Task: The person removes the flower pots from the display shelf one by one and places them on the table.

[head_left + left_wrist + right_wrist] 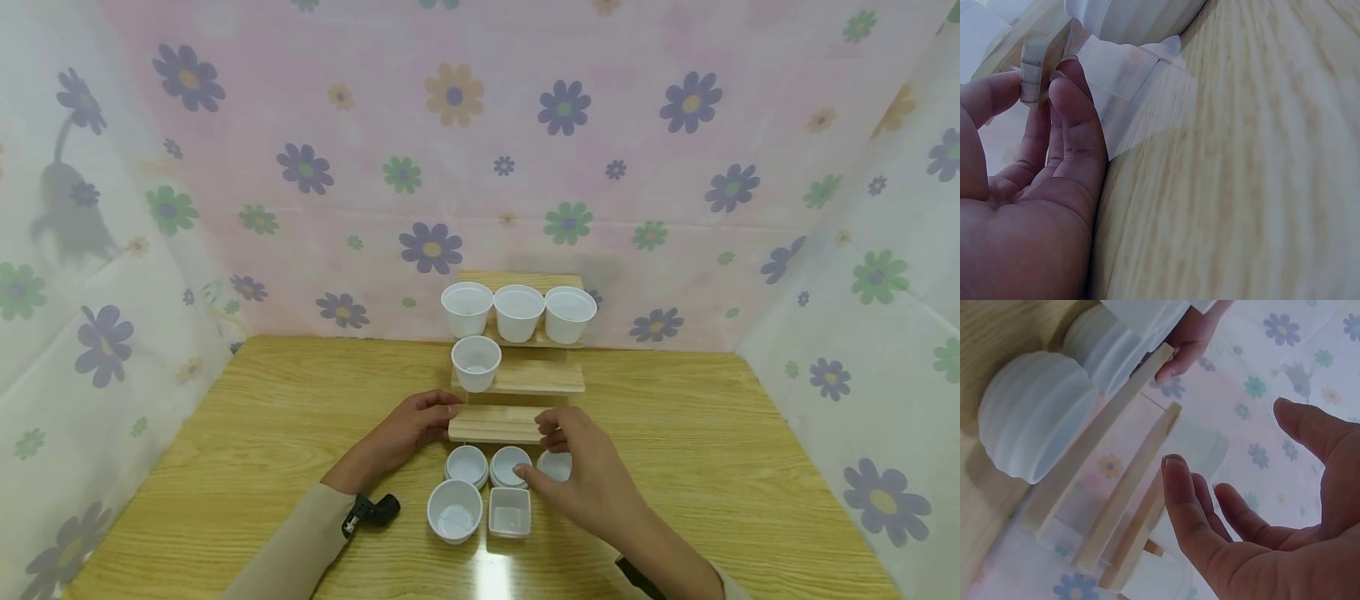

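The work looks about halfway along, judging by how the pots are shared between the stepped wooden stand [536, 379] and the table [300, 400]. Four white cups are up on the stand: three in a row — the left cup [467, 312], the middle cup [518, 315] and the right cup [570, 317] — in front of the top board [520, 280], and a lone cup [476, 367] at the left end of the board below them. Five containers stand on the table before the stand and seem to be the part left: two small round pots, the left pot [466, 467] and the centre pot [509, 467], a third pot [553, 468] partly hidden by the right hand [592, 479], and, nearer the person, a larger round tub [454, 510] and a square tub [510, 512]. The left hand [408, 429] pinches the left end of the front board [495, 425] between thumb and fingers. The right hand hangs near that board's other end, fingers loosely bent and spread, grasping nothing — whether a fingertip touches the wood, I cannot tell.
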A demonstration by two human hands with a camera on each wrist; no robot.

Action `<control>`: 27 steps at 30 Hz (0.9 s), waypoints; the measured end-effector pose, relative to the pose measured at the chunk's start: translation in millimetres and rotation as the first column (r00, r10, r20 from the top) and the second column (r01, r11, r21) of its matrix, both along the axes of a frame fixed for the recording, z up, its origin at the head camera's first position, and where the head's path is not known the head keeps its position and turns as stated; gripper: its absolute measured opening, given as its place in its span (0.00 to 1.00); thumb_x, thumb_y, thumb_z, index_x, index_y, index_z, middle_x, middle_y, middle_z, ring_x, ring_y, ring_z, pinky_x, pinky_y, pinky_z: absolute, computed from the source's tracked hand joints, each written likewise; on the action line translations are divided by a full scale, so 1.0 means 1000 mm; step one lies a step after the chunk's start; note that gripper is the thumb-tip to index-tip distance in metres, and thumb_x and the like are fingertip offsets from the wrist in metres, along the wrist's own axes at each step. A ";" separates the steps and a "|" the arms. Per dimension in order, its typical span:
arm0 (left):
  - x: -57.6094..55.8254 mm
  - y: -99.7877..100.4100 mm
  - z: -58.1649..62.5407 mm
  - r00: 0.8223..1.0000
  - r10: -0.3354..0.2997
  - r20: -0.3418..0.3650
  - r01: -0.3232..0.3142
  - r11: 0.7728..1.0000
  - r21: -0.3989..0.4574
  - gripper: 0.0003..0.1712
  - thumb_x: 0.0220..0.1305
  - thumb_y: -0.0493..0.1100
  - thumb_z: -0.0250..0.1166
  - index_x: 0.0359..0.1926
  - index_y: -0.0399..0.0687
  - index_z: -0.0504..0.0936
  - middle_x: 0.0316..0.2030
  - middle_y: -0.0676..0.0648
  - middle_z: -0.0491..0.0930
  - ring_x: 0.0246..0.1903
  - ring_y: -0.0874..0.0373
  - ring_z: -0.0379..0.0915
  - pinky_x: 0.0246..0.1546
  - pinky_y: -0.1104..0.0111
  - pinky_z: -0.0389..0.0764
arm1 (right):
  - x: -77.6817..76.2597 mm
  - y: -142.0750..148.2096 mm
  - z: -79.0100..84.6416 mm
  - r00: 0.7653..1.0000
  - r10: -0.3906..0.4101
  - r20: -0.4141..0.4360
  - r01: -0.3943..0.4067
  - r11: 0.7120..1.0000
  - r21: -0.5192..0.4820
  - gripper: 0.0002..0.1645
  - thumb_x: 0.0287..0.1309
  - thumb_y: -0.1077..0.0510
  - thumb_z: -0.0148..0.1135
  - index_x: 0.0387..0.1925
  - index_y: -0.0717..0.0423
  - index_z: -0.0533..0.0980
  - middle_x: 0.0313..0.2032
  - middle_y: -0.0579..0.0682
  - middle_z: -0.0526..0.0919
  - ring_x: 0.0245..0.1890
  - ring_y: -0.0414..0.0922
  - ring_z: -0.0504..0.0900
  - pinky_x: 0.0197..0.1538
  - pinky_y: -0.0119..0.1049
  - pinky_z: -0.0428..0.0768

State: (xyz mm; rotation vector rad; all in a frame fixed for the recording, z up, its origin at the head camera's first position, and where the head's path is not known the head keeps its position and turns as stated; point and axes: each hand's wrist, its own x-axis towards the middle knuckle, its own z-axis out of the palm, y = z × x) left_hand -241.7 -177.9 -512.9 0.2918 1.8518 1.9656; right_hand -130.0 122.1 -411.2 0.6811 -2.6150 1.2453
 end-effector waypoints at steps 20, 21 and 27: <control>0.001 0.001 0.001 1.000 -0.003 -0.003 0.003 1.000 -0.009 0.23 0.80 0.45 0.61 0.65 0.31 0.75 0.54 0.43 0.83 0.48 0.56 0.83 0.49 0.66 0.85 | -0.032 -0.016 0.020 0.998 -0.068 -0.012 0.067 0.996 -0.059 0.38 0.56 0.54 0.83 0.64 0.57 0.74 0.59 0.52 0.81 0.54 0.53 0.86 0.58 0.43 0.85; 0.001 0.001 0.001 1.000 -0.003 -0.002 0.003 1.000 -0.010 0.23 0.80 0.45 0.61 0.65 0.32 0.75 0.54 0.43 0.83 0.47 0.56 0.83 0.49 0.66 0.85 | -0.033 -0.017 0.020 0.997 -0.071 -0.017 0.070 0.996 -0.063 0.38 0.56 0.54 0.83 0.64 0.57 0.74 0.59 0.52 0.81 0.54 0.52 0.86 0.57 0.44 0.86; 0.001 0.001 0.002 1.000 0.000 -0.006 0.000 1.000 -0.011 0.23 0.80 0.44 0.60 0.65 0.31 0.75 0.53 0.43 0.83 0.47 0.56 0.83 0.49 0.66 0.84 | -0.039 -0.022 0.023 0.996 -0.082 -0.022 0.079 0.992 -0.102 0.37 0.56 0.56 0.83 0.64 0.57 0.75 0.59 0.53 0.81 0.54 0.52 0.86 0.57 0.48 0.86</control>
